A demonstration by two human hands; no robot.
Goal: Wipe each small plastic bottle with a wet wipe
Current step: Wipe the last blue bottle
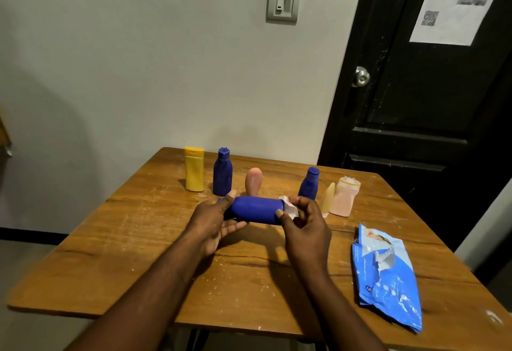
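Observation:
A large blue bottle [256,209] is held sideways above the wooden table [138,253]. My left hand [214,221] grips its cap end, thumb on top and fingers underneath. My right hand [303,224] pinches a white wet wipe [289,208] against the bottle's base end. Behind stand a yellow bottle [194,169], a tall blue bottle [222,172], a pink bottle [253,181], a small blue bottle [309,183], a cream tube [328,198] and a pale pink bottle [345,195].
A blue wet-wipe pack [386,276] lies flat on the table's right side. A pale wall with a switch plate [283,2] is behind the table, and a black door [415,87] with a round knob [361,76] stands to the right.

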